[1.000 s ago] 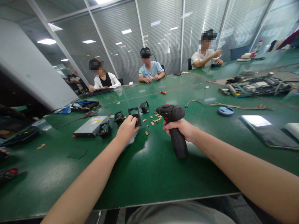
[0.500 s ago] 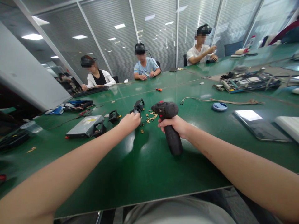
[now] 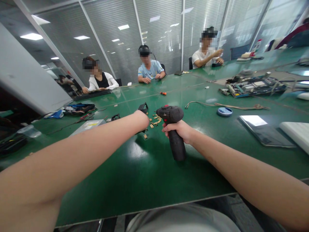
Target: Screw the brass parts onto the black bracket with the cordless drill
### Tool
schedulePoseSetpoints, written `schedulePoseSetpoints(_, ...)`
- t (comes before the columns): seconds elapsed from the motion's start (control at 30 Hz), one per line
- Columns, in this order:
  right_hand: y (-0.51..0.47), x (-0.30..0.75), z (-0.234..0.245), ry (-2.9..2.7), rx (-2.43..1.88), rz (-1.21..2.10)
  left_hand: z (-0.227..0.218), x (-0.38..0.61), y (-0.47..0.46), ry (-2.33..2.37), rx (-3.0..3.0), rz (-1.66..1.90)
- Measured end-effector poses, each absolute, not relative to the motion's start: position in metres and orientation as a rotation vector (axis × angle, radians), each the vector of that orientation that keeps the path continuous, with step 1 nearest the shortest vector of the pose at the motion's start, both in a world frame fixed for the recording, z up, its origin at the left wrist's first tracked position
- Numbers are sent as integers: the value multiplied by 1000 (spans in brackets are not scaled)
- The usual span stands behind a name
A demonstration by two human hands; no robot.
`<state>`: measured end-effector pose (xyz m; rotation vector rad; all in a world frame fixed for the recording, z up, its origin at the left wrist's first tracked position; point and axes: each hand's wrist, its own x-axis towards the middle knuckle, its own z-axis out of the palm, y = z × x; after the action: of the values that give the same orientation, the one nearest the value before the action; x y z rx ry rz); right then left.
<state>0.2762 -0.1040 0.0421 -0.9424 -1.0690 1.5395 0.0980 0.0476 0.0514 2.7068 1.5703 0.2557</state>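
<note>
Drill nose faces left, across the gold plates, to the left hand

The right hand (image 3: 181,129) is wrapped around the grip of a black cordless drill (image 3: 177,143), at the right of the work spot. The long axis of the drill's head runs roughly left to right with the nose at its left end; the grip drops from it toward the near edge. Whether its base touches the green table (image 3: 145,190) I cannot tell.

Small gold-coloured plates (image 3: 151,126) lie scattered between the 2 hands, just left of the drill's nose and just right of the left hand (image 3: 142,120), which is the nearer of the 2 to them. The left hand's fingers are hidden behind its wrist, so I cannot tell what it grasps, if anything. A black bracket (image 3: 143,107) shows just beyond it on the far side; contact is unclear.
</note>
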Motion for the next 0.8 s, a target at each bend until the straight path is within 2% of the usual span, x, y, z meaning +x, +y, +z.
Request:
schedulePoseSetpoints(0.17,-104,276,45,-1070,-958,1532,87,96,52,1732,2582,-71)
schedulePoseSetpoints(0.23,-105,276,46,-1075,-964,1537,107,93,44,1788,2491,-396)
schedulePoseSetpoints(0.33,-104,276,45,-1074,-945,1532,131,84,30,1536,2644,-912)
schedulePoseSetpoints(0.4,-103,276,43,-1065,-927,1528,135,76,19,1440,2895,-822)
schedulePoseSetpoints(0.53,-99,276,40,-1042,-912,1522,110,51,-6,1482,3138,-225)
schedulePoseSetpoints(0.7,-98,277,40,-1015,-916,1523,57,9,-37,1701,2955,131)
schedulePoseSetpoints(0.8,-99,277,41,-999,-921,1519,40,-13,-45,1758,2760,179)
